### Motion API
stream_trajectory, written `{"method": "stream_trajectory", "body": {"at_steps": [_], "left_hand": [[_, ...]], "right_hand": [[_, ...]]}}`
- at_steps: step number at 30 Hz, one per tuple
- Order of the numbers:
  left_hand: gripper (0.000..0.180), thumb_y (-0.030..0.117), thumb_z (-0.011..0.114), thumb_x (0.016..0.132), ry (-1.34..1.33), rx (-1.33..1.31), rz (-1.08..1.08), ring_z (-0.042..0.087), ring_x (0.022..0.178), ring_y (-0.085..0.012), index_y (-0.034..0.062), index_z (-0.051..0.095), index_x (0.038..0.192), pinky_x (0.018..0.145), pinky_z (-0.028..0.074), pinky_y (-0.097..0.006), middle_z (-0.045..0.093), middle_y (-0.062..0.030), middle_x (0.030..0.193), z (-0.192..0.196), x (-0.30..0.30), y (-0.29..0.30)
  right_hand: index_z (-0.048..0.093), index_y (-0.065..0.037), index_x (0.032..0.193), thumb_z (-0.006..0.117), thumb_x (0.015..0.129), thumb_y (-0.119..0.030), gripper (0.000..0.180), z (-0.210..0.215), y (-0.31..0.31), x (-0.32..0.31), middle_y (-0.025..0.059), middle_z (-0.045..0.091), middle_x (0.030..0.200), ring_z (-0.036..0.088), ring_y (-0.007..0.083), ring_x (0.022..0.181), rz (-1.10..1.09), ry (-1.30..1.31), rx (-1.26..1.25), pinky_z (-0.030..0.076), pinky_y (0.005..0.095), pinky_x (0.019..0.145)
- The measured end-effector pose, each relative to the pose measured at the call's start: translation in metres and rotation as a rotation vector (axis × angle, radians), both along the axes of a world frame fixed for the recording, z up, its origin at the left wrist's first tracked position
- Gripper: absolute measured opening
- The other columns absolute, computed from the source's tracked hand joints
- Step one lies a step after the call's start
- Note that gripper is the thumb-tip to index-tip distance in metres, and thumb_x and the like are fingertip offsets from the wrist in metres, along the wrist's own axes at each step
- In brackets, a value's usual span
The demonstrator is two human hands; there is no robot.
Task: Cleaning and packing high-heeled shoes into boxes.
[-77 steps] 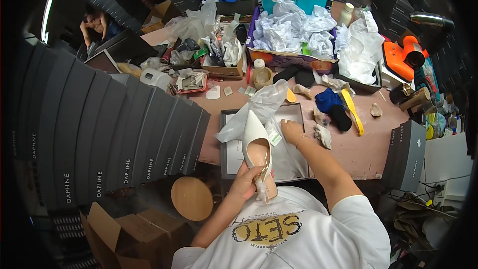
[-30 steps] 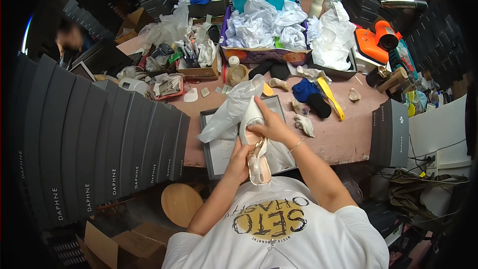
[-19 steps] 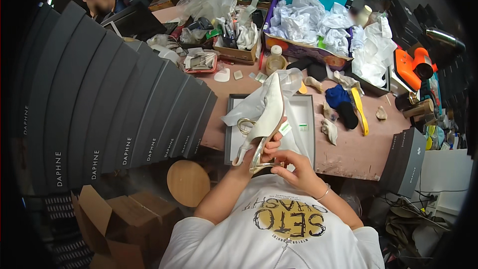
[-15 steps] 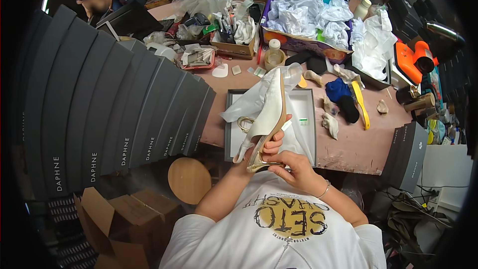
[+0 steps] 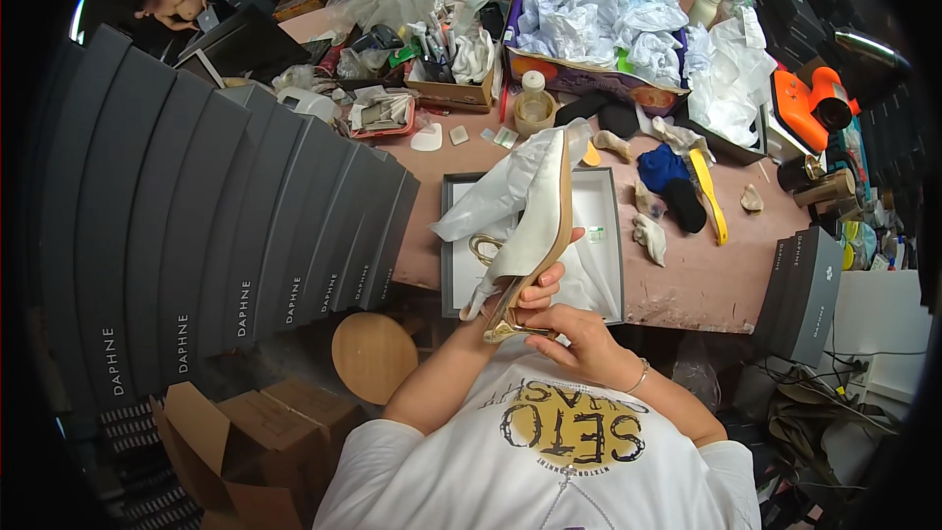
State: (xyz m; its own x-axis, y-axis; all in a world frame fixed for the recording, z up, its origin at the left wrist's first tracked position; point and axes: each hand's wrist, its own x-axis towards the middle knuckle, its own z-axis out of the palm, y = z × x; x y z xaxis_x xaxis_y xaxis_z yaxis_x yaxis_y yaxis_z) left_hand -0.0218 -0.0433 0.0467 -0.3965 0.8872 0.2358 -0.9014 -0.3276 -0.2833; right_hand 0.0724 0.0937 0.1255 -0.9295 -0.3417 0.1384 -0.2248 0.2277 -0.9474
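A white high-heeled shoe (image 5: 538, 221) with a tan sole and a shiny gold heel is held up in front of my chest, toe pointing away from me. My left hand (image 5: 542, 287) is wrapped round its arch from below, the fingers showing on the right side of the sole. The thumb and fingers of my right hand (image 5: 579, 336) close on the tip of the gold heel. Behind the shoe, an open grey shoebox (image 5: 613, 280) with a white inside lies on the table. Thin white wrapping paper (image 5: 491, 198) and a gold loop (image 5: 482, 249) show in it.
Dark grey shoeboxes (image 5: 216, 236) are stacked along the left. On the pink table (image 5: 706, 285) lie a yellow-handled tool (image 5: 707, 198), cloth pieces (image 5: 663, 169) and a bottle (image 5: 533, 98). Farther back stands a carton of crumpled paper (image 5: 599, 25). A person (image 5: 179, 0) is at the far left.
The view has shifted slightly. Both hands keep nearly the same hold on the shoe. The person at the far left has changed posture.
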Motion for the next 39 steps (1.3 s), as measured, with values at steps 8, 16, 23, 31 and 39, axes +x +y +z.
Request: {"method": "stream_trajectory", "body": {"at_steps": [8, 16, 23, 31, 39], "left_hand": [[0.082, 0.030, 0.062, 0.090, 0.100, 0.015, 0.046, 0.061, 0.077, -0.0229, 0.0043, 0.010, 0.149, 0.051, 0.049, -0.029, 0.051, -0.0176, 0.099, -0.005, 0.000, -0.002], [0.062, 0.049, 0.048, 0.090, -0.108, -0.818, 0.605, 0.051, 0.119, -0.0336, 0.0052, 0.044, 0.134, 0.100, 0.041, -0.051, 0.049, -0.0172, 0.132, -0.014, 0.001, -0.014], [0.048, 0.041, 0.051, 0.090, -0.126, -1.066, 0.401, 0.054, 0.115, -0.0308, 0.0031, 0.053, 0.119, 0.095, 0.046, -0.050, 0.057, -0.0135, 0.122, 0.002, 0.033, -0.033], [0.056, 0.044, 0.050, 0.090, -0.164, -1.198, 0.341, 0.054, 0.114, -0.0310, 0.0025, 0.047, 0.127, 0.092, 0.050, -0.048, 0.052, -0.0158, 0.125, 0.005, 0.054, -0.036], [0.062, 0.047, 0.049, 0.089, -0.167, -1.301, 0.301, 0.051, 0.118, -0.0312, 0.0041, 0.041, 0.133, 0.092, 0.048, -0.048, 0.049, -0.0156, 0.130, 0.004, 0.056, -0.036]], "right_hand": [[0.060, -0.001, 0.102, 0.067, 0.085, -0.010, 0.020, 0.003, -0.001, 0.005, 0.0109, 0.065, 0.089, 0.064, 0.0230, 0.072, -0.036, -0.052, -0.006, 0.051, 0.0303, 0.065], [0.059, -0.004, 0.098, 0.049, 0.098, -0.031, 0.028, 0.022, 0.022, -0.006, 0.0016, 0.056, 0.072, 0.048, 0.0114, 0.058, -0.298, -0.720, -1.360, 0.039, 0.0269, 0.056], [0.056, -0.007, 0.089, 0.048, 0.099, -0.031, 0.027, -0.016, 0.059, -0.008, -0.0012, 0.052, 0.069, 0.046, 0.0112, 0.059, -0.503, -0.744, -1.363, 0.038, 0.0263, 0.057], [0.055, -0.007, 0.088, 0.048, 0.099, -0.032, 0.028, -0.034, 0.059, 0.006, -0.0013, 0.051, 0.069, 0.045, 0.0113, 0.059, -0.541, -0.839, -1.376, 0.039, 0.0271, 0.058], [0.055, -0.008, 0.089, 0.048, 0.099, -0.032, 0.028, -0.042, 0.058, 0.004, 0.0000, 0.051, 0.070, 0.044, 0.0114, 0.058, -0.538, -0.880, -1.361, 0.038, 0.0256, 0.057]]}}
